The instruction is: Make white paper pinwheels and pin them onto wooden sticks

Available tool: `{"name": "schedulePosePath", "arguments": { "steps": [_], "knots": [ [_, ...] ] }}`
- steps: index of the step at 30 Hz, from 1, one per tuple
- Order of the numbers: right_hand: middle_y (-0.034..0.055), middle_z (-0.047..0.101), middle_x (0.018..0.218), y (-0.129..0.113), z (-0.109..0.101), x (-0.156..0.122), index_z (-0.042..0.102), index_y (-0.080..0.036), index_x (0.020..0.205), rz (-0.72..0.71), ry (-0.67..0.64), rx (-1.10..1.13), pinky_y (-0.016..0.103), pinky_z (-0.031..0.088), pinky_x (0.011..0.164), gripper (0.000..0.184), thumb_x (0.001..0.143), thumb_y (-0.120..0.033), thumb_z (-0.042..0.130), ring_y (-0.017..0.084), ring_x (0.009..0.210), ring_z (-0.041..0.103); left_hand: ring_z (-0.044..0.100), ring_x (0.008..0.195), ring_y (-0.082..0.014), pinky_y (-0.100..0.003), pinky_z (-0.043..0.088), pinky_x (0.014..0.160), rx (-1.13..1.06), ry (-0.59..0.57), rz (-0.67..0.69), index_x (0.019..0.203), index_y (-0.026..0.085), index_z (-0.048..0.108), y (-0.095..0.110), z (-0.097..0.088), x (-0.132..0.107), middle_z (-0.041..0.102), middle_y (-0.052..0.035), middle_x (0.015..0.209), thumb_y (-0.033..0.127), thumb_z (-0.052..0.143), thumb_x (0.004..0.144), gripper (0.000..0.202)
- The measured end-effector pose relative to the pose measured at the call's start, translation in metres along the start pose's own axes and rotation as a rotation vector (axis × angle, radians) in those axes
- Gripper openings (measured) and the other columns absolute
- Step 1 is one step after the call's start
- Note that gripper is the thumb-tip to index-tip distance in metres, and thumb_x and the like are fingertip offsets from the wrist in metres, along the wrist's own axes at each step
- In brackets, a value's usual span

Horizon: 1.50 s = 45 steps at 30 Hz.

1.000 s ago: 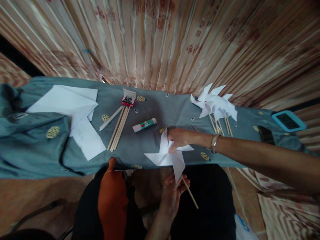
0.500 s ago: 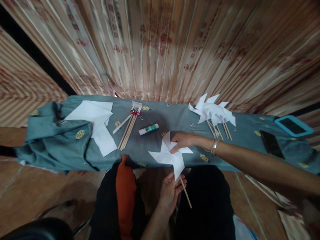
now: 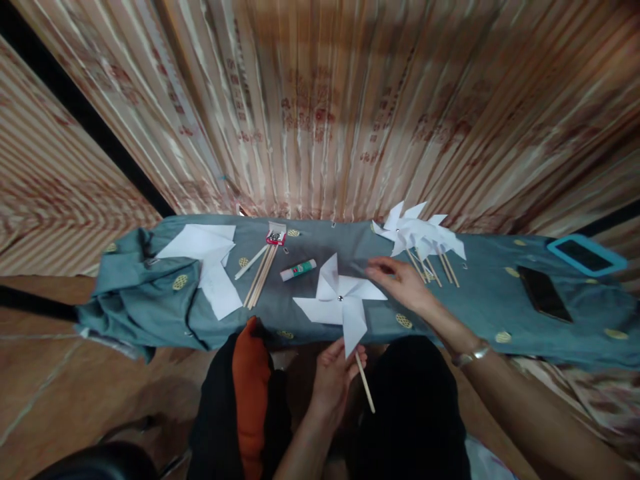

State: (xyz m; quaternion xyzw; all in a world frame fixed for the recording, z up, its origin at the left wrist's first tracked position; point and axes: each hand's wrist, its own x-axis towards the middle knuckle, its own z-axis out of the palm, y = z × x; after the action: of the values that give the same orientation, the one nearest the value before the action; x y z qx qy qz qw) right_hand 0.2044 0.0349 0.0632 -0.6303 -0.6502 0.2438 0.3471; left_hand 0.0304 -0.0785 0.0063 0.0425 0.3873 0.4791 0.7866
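Observation:
A white paper pinwheel (image 3: 354, 315) faces up near the front edge of the cloth, a shiny pin head at its centre. My left hand (image 3: 334, 373) is closed around its wooden stick (image 3: 366, 387), just below the lowest blade; that blade hides part of the fingers. To the right of the pinwheel, my right hand (image 3: 400, 281) hovers apart from it, fingers loosely bent and open, with nothing visible in them. A bracelet (image 3: 473, 355) circles the right wrist. Beyond the pinwheel, a glue stick (image 3: 299, 269) lies on the cloth.
Several finished pinwheels (image 3: 417, 230) overlap at the back right. Loose sticks (image 3: 261, 279) lie left of centre below a small red box of pins (image 3: 276, 235). Paper sheets (image 3: 213, 263) spread further left. A dark phone (image 3: 544, 293) and a blue-framed tablet (image 3: 580, 255) lie at right.
My right hand has let go of the pinwheel's centre and moved away to the right, uncovering the pin head. My left hand still holds the stick. The camera view has shifted slightly.

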Motion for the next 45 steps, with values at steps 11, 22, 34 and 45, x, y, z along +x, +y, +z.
{"name": "schedulePosePath", "arguments": {
  "steps": [11, 22, 34, 45],
  "knots": [
    [0.0077, 0.074, 0.089, -0.01, 0.037, -0.08, 0.071, -0.019, 0.093, 0.14, -0.032, 0.485, 0.034, 0.051, 0.079, 0.036, 0.079, -0.051, 0.064, 0.023, 0.083, 0.067, 0.064, 0.066, -0.0112, -0.02, 0.048, 0.07, 0.223, -0.087, 0.347, 0.086, 0.018, 0.079, 0.055, 0.042, 0.023, 0.075, -0.0041, 0.073, 0.034, 0.088, 0.052, 0.039],
    [-0.0025, 0.056, 0.056, -0.009, 0.052, -0.014, 0.062, -0.017, 0.06, 0.083, -0.239, 0.69, 0.024, 0.037, 0.056, 0.035, 0.07, -0.05, 0.071, 0.011, 0.055, 0.048, 0.068, 0.073, -0.017, -0.025, 0.049, 0.072, 0.267, -0.195, 0.441, 0.078, 0.017, 0.077, 0.095, 0.085, 0.068, 0.075, -0.0064, 0.08, 0.029, 0.088, 0.048, 0.034],
    [-0.0018, 0.062, 0.061, 0.011, 0.069, 0.002, 0.07, -0.02, 0.066, 0.077, -0.051, 0.636, 0.025, 0.041, 0.06, 0.025, 0.073, -0.044, 0.07, 0.014, 0.06, 0.052, 0.066, 0.074, -0.0172, -0.029, 0.047, 0.075, 0.4, -0.041, 0.372, 0.079, 0.014, 0.077, 0.08, 0.064, 0.104, 0.075, -0.0085, 0.078, 0.033, 0.089, 0.045, 0.041],
    [-0.0009, 0.067, 0.067, 0.014, 0.068, 0.004, 0.071, -0.02, 0.072, 0.06, -0.144, 0.583, 0.026, 0.044, 0.064, 0.019, 0.076, -0.039, 0.068, 0.015, 0.065, 0.059, 0.064, 0.072, -0.0149, -0.026, 0.048, 0.075, 0.436, -0.021, 0.38, 0.079, 0.015, 0.079, 0.084, 0.057, 0.106, 0.075, -0.0072, 0.076, 0.031, 0.087, 0.051, 0.033]
  ]
}}
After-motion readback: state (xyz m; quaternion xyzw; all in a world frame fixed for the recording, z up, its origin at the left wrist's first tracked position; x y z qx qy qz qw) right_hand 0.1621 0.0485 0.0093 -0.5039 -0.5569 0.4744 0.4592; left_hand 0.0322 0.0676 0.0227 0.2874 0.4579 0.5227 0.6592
